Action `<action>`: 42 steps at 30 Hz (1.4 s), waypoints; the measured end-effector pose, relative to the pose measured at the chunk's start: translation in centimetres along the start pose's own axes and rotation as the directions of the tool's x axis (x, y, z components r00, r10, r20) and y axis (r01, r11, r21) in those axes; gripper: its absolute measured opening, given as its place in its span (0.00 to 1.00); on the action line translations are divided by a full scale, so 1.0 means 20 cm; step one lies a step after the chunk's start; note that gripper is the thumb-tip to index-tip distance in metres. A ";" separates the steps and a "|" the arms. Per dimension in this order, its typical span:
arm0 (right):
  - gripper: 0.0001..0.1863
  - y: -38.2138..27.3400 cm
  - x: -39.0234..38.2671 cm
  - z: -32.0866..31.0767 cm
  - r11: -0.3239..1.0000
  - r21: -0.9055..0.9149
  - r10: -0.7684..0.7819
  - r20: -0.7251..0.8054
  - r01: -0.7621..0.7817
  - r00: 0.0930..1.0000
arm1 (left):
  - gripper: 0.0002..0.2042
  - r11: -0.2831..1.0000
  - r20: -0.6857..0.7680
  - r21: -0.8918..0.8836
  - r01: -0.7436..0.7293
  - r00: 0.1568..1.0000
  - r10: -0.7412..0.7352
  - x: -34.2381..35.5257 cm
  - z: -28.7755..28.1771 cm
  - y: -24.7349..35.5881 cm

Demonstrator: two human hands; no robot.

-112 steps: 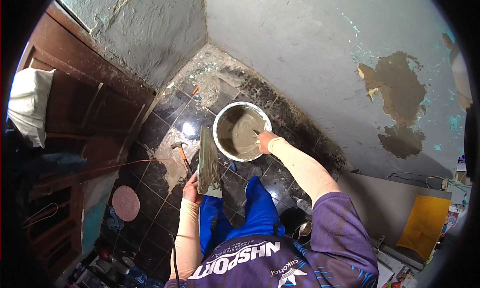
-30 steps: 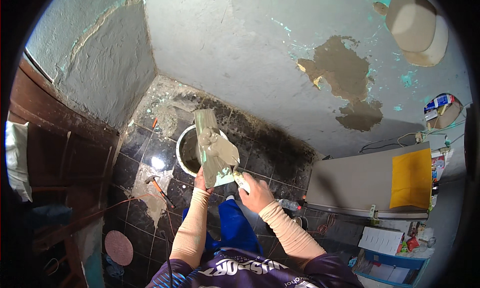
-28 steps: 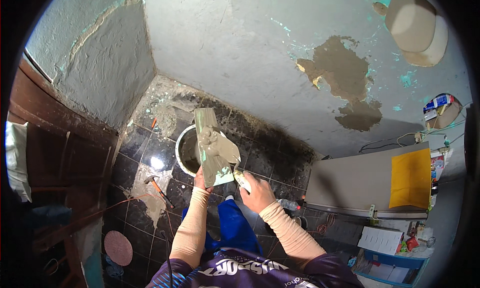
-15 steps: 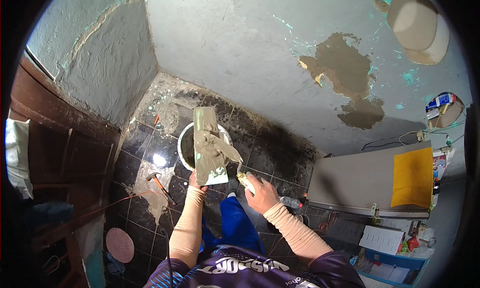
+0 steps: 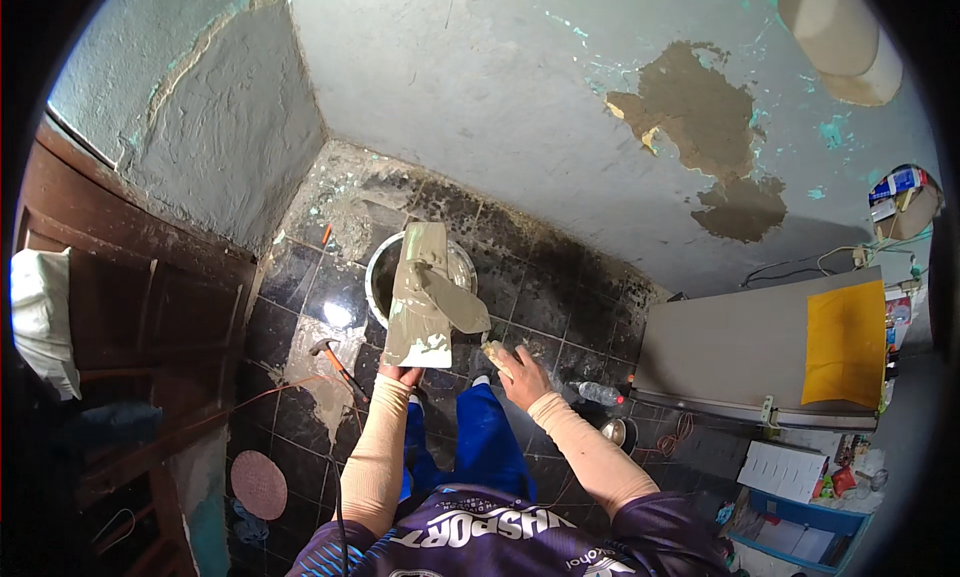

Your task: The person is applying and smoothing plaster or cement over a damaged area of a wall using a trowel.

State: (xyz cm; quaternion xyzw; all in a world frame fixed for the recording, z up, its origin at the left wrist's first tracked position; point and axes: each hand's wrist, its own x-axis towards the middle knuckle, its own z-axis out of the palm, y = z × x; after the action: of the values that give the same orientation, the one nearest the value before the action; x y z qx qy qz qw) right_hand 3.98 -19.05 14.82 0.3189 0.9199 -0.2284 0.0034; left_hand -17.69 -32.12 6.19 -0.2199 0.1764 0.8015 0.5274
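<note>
The left hand (image 5: pixel 403 374) holds a long flat board (image 5: pixel 432 354) by its near end, the palm and most of the fingers hidden beneath it. Grey mortar (image 5: pixel 410 317) coats most of the board, with a pale, barer strip along the near edge. The right hand (image 5: pixel 522 375) is closed around the handle of a trowel (image 5: pixel 462 308); its leaf-shaped blade, smeared with mortar, reaches across the board's right edge, with the tip over the middle of the board.

Behind and below the board stands a bucket (image 5: pixel 370 282) with a pale rim, on the dark tiled floor (image 5: pixel 530 299); the board hides much of its mouth. To the left, a hammer (image 5: pixel 347 374) with an orange and black handle lies on the floor, near a grey smear. A clear bottle (image 5: pixel 598 393) lies to the right of the right hand, near a grey cabinet (image 5: pixel 730 337) bearing a yellow cloth (image 5: pixel 845 345).
</note>
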 end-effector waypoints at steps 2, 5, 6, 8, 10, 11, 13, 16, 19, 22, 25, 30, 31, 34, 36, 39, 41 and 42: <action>0.30 0.02 -0.02 0.03 0.999 0.032 -0.022 0.030 0.021 0.999 | 0.19 1.000 -0.040 -0.012 -0.002 0.999 0.001 0.00 0.00 -0.01; 0.29 0.07 -0.05 0.08 0.999 0.034 -0.037 0.014 0.037 0.999 | 0.20 1.000 -0.051 -0.021 0.009 0.999 -0.010 0.00 0.00 -0.02; 0.29 0.09 -0.07 0.09 0.999 0.033 -0.033 0.013 0.033 0.999 | 0.20 1.000 -0.024 -0.016 0.023 0.999 -0.024 0.00 -0.01 -0.02; 0.29 0.13 -0.09 0.11 0.992 0.125 -0.024 0.046 0.018 0.999 | 0.20 1.000 -0.013 -0.001 0.019 1.000 -0.019 0.00 -0.03 -0.03; 0.28 0.14 -0.13 0.12 0.994 0.103 -0.033 0.034 0.029 0.999 | 0.20 1.000 0.000 0.014 0.016 1.000 -0.016 0.01 -0.05 -0.04; 0.27 0.15 -0.14 0.12 0.996 0.081 -0.043 0.021 0.041 0.999 | 0.20 1.000 -0.009 0.023 0.012 1.000 -0.012 0.01 -0.05 -0.04; 0.27 0.14 -0.17 0.11 0.994 0.113 -0.019 0.038 0.015 0.999 | 0.20 0.999 -0.017 0.031 0.009 1.000 -0.009 0.01 -0.06 -0.05; 0.28 0.13 -0.21 0.09 0.994 0.105 -0.009 0.034 0.006 0.999 | 0.20 0.996 -0.118 0.085 -0.003 0.993 0.013 0.01 -0.07 -0.05; 0.27 0.14 -0.24 0.06 0.998 0.060 0.001 0.034 -0.003 0.999 | 0.19 0.990 -0.134 0.138 0.023 0.991 -0.004 0.00 -0.07 -0.04; 0.25 0.18 -0.26 0.07 0.998 0.056 0.017 0.030 -0.019 0.999 | 0.18 0.985 -0.172 0.167 0.049 0.985 -0.020 0.00 -0.06 -0.04; 0.23 0.20 -0.27 0.08 0.996 0.078 0.044 0.049 -0.048 0.998 | 0.19 0.991 -0.141 0.132 0.036 0.990 -0.017 0.01 -0.04 -0.03; 0.22 0.24 -0.29 0.04 0.994 0.076 0.070 0.058 -0.075 0.996 | 0.20 0.997 -0.102 0.072 0.025 0.995 -0.017 0.01 -0.03 -0.04; 0.22 0.24 -0.28 0.04 0.993 0.081 0.078 0.063 -0.083 0.995 | 0.20 0.997 -0.103 0.075 0.020 0.995 -0.012 0.01 -0.07 -0.02; 0.23 0.25 -0.26 0.02 0.993 0.064 0.099 0.069 -0.103 0.993 | 0.20 0.995 -0.122 0.099 -0.014 0.992 0.026 0.01 -0.18 0.03; 0.24 0.25 -0.24 0.04 0.991 0.042 0.123 0.090 -0.128 0.988 | 0.20 0.984 -0.186 0.152 -0.089 0.976 0.117 0.02 -0.25 0.07; 0.28 0.21 -0.12 0.07 0.988 0.142 0.065 0.018 -0.067 0.998 | 0.21 0.983 -0.060 0.159 -0.094 0.993 0.105 0.02 -0.33 0.15; 0.33 0.19 0.01 0.09 0.978 0.145 0.137 0.083 -0.148 0.987 | 0.20 0.977 -0.104 0.198 -0.084 0.989 0.106 0.01 -0.30 0.13; 0.33 0.15 0.09 0.12 0.963 0.202 0.162 0.088 -0.177 0.983 | 0.19 0.966 -0.079 0.233 -0.108 0.988 0.130 0.00 -0.31 0.16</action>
State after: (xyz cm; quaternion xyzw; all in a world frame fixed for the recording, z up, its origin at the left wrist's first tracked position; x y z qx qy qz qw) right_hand 4.02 -17.03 11.13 0.3869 0.8593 -0.3337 0.0221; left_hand -19.61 -36.63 1.07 -0.1843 0.3047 0.7950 0.4911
